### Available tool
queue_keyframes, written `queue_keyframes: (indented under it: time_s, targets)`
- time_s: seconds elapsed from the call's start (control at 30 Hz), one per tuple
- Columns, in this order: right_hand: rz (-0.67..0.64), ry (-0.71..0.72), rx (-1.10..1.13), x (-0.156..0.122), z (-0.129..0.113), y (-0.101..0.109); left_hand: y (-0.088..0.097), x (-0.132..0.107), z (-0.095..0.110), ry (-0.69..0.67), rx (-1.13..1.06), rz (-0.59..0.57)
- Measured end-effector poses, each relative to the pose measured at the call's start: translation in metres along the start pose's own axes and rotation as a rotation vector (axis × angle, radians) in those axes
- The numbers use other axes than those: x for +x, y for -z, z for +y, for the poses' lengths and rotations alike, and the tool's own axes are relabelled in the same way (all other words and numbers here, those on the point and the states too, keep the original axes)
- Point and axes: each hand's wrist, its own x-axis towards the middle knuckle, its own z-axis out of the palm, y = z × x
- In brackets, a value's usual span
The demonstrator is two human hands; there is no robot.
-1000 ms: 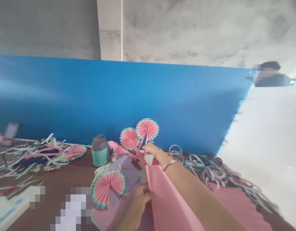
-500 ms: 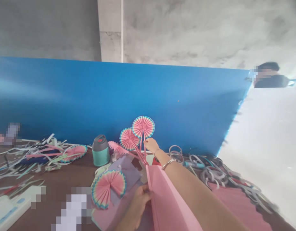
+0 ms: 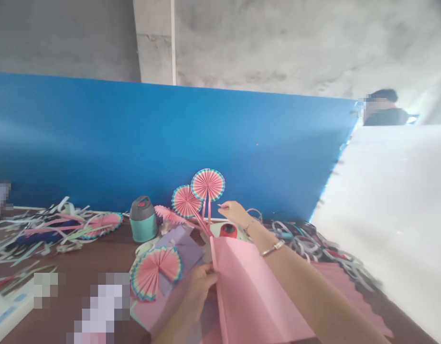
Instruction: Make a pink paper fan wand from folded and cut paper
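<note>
My left hand [image 3: 198, 292] pinches the left edge of a pink sheet of paper [image 3: 258, 291], which is folded narrowly along that edge. Above and beyond the sheet, my right hand [image 3: 235, 211] is raised with thumb and fingers pinched. A tiny pale tip shows at its fingertips, too small to name. Just left of it stand two round pleated paper fans [image 3: 208, 184] with blue-and-yellow rims and pink stems. A red roll [image 3: 229, 231] with a dark centre lies below the right hand. Left of my left hand, another pleated fan [image 3: 157, 272] lies partly spread on purple paper [image 3: 179, 239].
A teal, grey-lidded container [image 3: 143, 222] stands by the blue partition [image 3: 98, 138]. Tangled pale strips [image 3: 59, 217] lie left, with more strips [image 3: 309, 246] at right beside pleated pink paper [image 3: 344, 286]. A white power strip [image 3: 17, 310] lies front left. Another person [image 3: 385, 117] is beyond the partition.
My right hand has moved rightward, away from the fan stems, uncovering the red roll. My left hand still pinches the pink sheet. The whole view has shifted slightly.
</note>
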Motion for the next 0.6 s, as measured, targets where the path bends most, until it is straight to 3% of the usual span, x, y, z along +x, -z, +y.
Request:
queue_keyframes:
  time_s: [0.13, 0.23, 0.4, 0.53, 0.6]
  targets:
    - [-0.004, 0.024, 0.036, -0.057, 0.025, 0.034, 0.002, 0.000, 0.007, -0.004, 0.124, 0.005]
    - [-0.030, 0.051, 0.028, -0.107, 0.060, 0.055, 0.004, -0.004, 0.015, -0.186, 0.276, -0.044]
    - [0.088, -0.191, -0.125, -0.169, 0.120, 0.071, 0.005, -0.016, 0.032, -0.398, 0.330, -0.068]
    - [0.069, -0.234, -0.169, -0.189, 0.141, 0.062, 0.013, -0.007, 0.032, -0.397, 0.201, 0.140]
    - [0.065, -0.234, -0.195, -0.193, 0.138, 0.051, 0.019, 0.001, 0.027, -0.375, 0.291, 0.274]
